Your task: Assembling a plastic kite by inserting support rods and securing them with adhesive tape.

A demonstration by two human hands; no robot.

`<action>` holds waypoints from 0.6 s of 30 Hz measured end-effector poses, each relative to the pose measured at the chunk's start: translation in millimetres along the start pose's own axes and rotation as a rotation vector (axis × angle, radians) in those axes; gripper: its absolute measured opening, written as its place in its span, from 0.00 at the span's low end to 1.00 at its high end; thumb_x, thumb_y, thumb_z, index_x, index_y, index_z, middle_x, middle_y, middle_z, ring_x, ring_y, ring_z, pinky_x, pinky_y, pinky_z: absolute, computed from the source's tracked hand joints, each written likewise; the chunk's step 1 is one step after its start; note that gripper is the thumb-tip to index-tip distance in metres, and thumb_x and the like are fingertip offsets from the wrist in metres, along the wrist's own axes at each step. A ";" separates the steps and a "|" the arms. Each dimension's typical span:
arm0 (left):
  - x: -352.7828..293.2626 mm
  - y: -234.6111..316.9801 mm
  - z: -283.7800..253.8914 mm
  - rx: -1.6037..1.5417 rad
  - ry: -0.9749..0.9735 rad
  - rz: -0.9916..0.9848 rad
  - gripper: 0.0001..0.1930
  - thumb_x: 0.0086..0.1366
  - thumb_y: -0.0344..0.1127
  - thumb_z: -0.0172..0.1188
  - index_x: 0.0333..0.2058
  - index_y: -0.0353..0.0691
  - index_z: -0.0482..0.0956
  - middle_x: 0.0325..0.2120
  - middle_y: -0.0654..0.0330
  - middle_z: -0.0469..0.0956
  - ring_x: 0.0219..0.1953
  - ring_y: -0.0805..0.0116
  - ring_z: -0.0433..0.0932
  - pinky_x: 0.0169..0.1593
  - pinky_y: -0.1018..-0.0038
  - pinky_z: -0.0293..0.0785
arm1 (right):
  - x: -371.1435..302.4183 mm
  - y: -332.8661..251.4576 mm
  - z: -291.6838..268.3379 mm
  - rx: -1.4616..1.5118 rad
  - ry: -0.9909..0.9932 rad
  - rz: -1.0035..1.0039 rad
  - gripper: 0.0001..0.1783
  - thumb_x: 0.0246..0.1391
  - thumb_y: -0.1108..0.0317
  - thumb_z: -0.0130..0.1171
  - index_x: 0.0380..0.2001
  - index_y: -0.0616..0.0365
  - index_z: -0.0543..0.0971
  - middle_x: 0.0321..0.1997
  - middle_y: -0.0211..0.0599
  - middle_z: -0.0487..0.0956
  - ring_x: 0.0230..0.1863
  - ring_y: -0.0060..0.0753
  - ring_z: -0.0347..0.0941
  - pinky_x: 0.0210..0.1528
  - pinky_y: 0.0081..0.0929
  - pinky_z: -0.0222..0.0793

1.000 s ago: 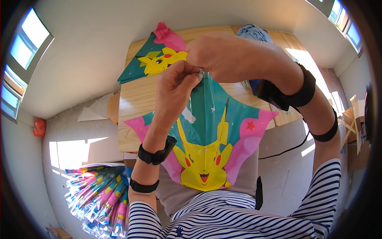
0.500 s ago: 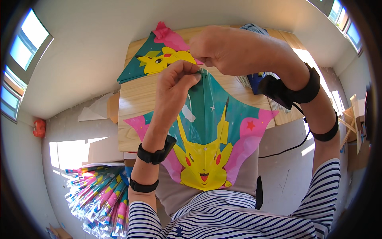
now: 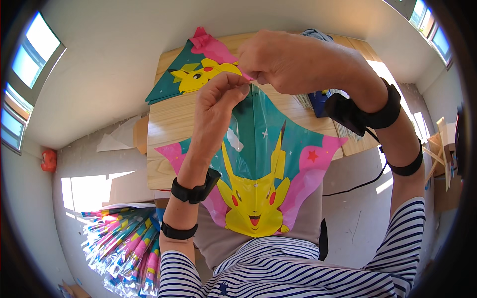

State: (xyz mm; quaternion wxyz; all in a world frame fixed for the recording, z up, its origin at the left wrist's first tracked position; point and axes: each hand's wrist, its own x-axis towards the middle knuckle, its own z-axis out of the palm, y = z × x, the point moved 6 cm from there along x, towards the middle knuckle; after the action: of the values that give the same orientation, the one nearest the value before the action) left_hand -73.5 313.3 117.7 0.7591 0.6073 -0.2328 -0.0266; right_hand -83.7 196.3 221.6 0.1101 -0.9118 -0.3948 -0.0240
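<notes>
A thin plastic kite (image 3: 255, 141) hangs point-up before me, its lower part spread over my lap. It is green and pink with a yellow cartoon figure, and a seam runs down its middle. At the kite's top tip, my left hand (image 3: 218, 97) is closed, thumb and forefinger pinched on the edge. My right hand (image 3: 273, 62) is closed just beside and above it, fingers curled. Whatever the right fingers hold is hidden; a tiny reddish bit shows between the two hands.
Folded kite sheets (image 3: 174, 74) lie on the wooden table (image 3: 171, 124) beyond my left hand. Thin sticks (image 3: 348, 136) and a dark blue box (image 3: 318, 103) are at the right. Several rolled kites in clear sleeves (image 3: 124, 243) are piled low at the left.
My left hand has shifted slightly up and left at the kite's tip. The right hand has barely moved. The kite hangs almost as before.
</notes>
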 end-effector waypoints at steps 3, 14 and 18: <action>0.9 -3.3 -1.6 -0.017 -0.027 -0.016 0.11 0.68 0.28 0.55 0.46 0.34 0.81 0.36 0.67 0.80 0.39 0.82 0.75 0.48 0.83 0.69 | 2.4 0.3 3.1 -0.068 -0.009 -0.013 0.07 0.40 0.78 0.54 0.25 0.72 0.76 0.23 0.58 0.72 0.22 0.52 0.67 0.26 0.42 0.62; -0.9 -4.6 -3.7 -0.031 -0.035 -0.038 0.13 0.68 0.29 0.56 0.49 0.32 0.80 0.39 0.64 0.81 0.42 0.80 0.77 0.50 0.83 0.71 | 6.8 -7.0 3.8 -0.096 -0.061 0.009 0.07 0.45 0.76 0.56 0.28 0.71 0.79 0.28 0.54 0.77 0.29 0.54 0.74 0.32 0.42 0.69; -1.8 -6.4 -6.6 -0.024 -0.012 -0.068 0.14 0.68 0.29 0.56 0.51 0.31 0.79 0.41 0.62 0.81 0.45 0.77 0.77 0.52 0.81 0.71 | 8.9 -7.1 6.1 -0.066 -0.074 -0.024 0.09 0.45 0.77 0.55 0.30 0.71 0.80 0.30 0.55 0.78 0.31 0.55 0.75 0.33 0.42 0.70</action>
State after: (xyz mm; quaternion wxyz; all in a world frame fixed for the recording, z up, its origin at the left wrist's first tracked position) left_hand -71.0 318.2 110.2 0.7636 0.6055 -0.2164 -0.0588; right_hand -83.1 208.8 218.1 0.0652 -0.9103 -0.4087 -0.0046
